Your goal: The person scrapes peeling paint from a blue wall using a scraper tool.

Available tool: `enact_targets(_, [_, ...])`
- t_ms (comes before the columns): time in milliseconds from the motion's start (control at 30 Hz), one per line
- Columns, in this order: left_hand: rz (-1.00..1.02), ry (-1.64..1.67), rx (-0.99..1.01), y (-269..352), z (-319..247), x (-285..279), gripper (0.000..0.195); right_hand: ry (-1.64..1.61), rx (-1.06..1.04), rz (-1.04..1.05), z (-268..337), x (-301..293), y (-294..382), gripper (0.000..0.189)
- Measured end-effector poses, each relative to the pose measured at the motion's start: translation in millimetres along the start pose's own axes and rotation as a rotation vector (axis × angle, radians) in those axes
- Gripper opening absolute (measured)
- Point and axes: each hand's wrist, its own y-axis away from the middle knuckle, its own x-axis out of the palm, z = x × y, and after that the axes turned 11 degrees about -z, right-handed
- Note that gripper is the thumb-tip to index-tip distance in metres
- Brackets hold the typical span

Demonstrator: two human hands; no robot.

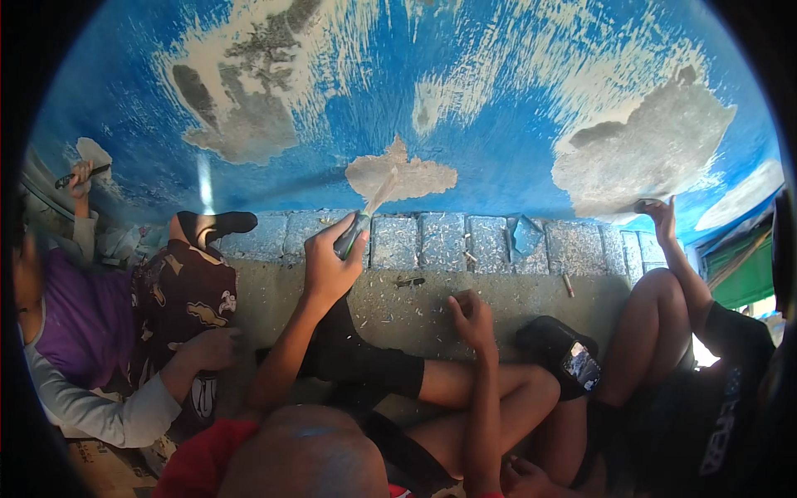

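Note:
My left hand grips a putty knife by its dark handle. Its blurred blade points up at a bare grey patch in the blue-painted wall; whether the edge touches the wall I cannot tell. My right hand hangs above the concrete floor, fingers curled loosely inward, with nothing visible in it. Below that hand are my bent bare leg and black shorts. Pale scrape marks and larger grey patches spread over the wall above.
At left, a co-worker's hand holds a dark-handled scraper against the wall. At right, another co-worker's hand presses a tool there. Paving blocks line the wall's foot, bearing paint chips, a blue flake and a cigarette butt.

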Motion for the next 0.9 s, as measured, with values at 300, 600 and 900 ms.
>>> enact_targets(300, [-0.045, 0.174, -0.044, 14.5, 12.9, 29.5, 0.033, -0.002, 0.046, 0.023, 2.4, -3.5, 6.9, 0.025])
enact_targets(600, [0.092, 0.225, -0.237, 11.1, 44.2, 31.3, 0.043, 0.097, 0.01, 0.051, 8.5, -0.8, 2.0, 0.025])
enact_targets(900, [0.111, 0.439, -0.409, 3.6, 56.0, 54.3, 0.038, 0.044, 0.008, 0.055, 21.6, 1.8, 1.8, 0.025])
